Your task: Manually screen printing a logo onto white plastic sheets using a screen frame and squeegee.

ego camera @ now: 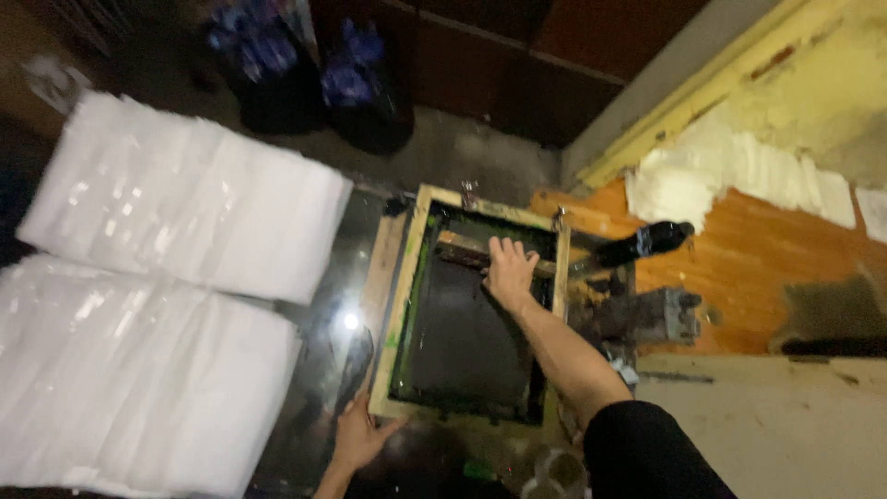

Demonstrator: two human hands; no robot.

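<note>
Wooden screen frame (399, 305) is seen flat on the glass table (323, 342), long axis running away from the body. Squeegee (476, 255) lies crosswise at the far end, directly under the right hand (508, 268), fingers spread on it. Left hand (358, 436), fingers splayed, rests at near corner; white sheet stacks (166, 277) lie to the left.

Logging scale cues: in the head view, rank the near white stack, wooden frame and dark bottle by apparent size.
1. Near white stack, though it is closest to the camera.
2. Wooden frame.
3. Dark bottle.
</note>
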